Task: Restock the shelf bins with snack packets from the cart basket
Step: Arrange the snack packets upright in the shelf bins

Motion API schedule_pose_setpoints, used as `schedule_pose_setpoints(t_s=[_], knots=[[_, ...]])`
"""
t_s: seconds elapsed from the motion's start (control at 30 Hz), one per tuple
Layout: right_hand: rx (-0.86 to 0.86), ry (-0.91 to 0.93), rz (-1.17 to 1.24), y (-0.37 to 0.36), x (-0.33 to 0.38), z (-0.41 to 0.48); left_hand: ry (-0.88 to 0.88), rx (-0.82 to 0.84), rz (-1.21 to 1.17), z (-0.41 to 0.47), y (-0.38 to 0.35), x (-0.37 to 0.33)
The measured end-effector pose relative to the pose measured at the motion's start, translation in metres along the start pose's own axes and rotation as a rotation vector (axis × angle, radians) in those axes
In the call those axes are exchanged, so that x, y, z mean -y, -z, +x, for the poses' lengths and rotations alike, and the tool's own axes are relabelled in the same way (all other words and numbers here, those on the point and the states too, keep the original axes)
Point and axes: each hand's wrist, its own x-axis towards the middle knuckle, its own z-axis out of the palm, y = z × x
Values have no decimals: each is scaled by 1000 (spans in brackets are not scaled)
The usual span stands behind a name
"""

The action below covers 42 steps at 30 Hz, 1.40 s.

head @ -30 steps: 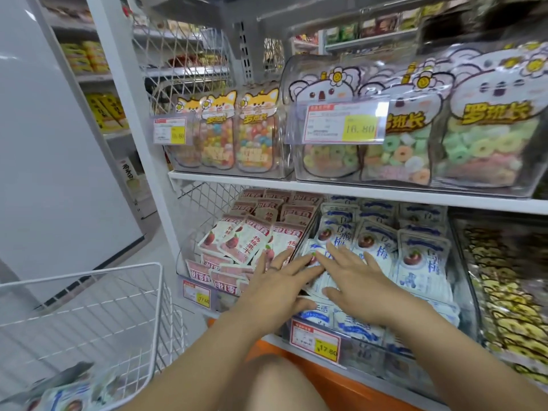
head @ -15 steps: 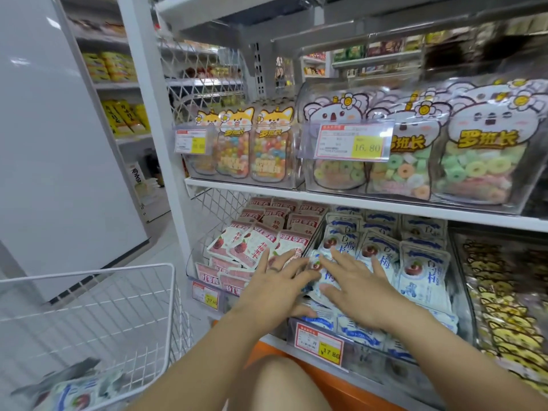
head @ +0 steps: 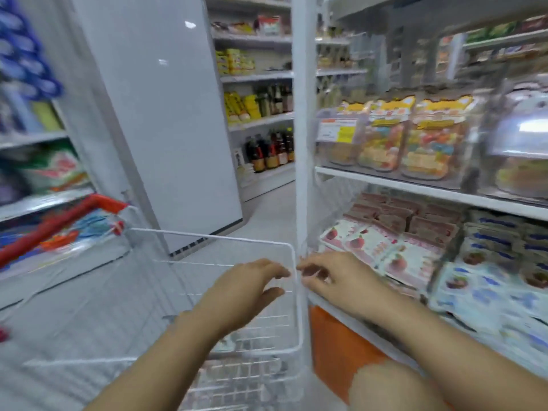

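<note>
**Figure. Empty hands at the right rim of the cart basket**

The setting was a shop aisle, with white shelving on the right, a plain grey panel [head: 172, 114] ahead, and further stocked shelves beyond it. The view was smeared by motion.

The white wire cart basket [head: 207, 236], with its red handle [head: 59, 221], stood against the shelving's white upright post [head: 302, 143]. The left hand [head: 246, 292] hung just inside the basket's right rim, near the far right corner. Its fingers were loosely bent and grasped nothing. The right hand [head: 335, 280] hung just outside that rim, at the front edge of the lower shelf. It was likewise relaxed and empty, and whether its fingertips touched the wire could not be told.

The lower shelf bins appeared well filled. The red-and-white snack packets [head: 370, 244] lay in the bin at the shelf's left end, and the blue-and-white snack packets [head: 489, 292] lay in the bin beside it. What remained in the basket was blurred and partly hidden by the forearms. Judged from the empty hands poised at the basket, another pick-up was probably next, so restocking seemed well advanced but unfinished.

No writing could be read. The price tag [head: 335, 130] on the upper shelf showed only an orange strip and a yellow field. The candy bags [head: 430, 137] beside it showed yellow headers with illegible print.
</note>
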Motion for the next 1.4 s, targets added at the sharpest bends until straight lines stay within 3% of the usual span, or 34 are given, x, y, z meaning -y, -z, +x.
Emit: schedule_pose_setpoints(t_s=[0.23, 0.43, 0.57, 0.8, 0.93, 1.1, 1.3, 1.4], knots=[[214, 107, -23, -74, 38, 85, 353, 112, 39, -66, 20, 115], [583, 163, -228, -151, 64, 153, 578, 34, -41, -96, 17, 161], [685, 199, -391, -208, 68, 182, 636, -61, -119, -95, 10, 158], [694, 259, -628, -275, 53, 207, 702, -164, -49, -95, 17, 157], [667, 261, -657, -278, 51, 206, 711, -159, -50, -95, 19, 156], [556, 306, -445, -229, 70, 204, 718, -151, -57, -94, 17, 156], [248, 299, -8, -132, 87, 166, 694, -67, -97, -91, 20, 150], [98, 275, 206, -91, 81, 131, 634, -75, -234, -87, 21, 137]])
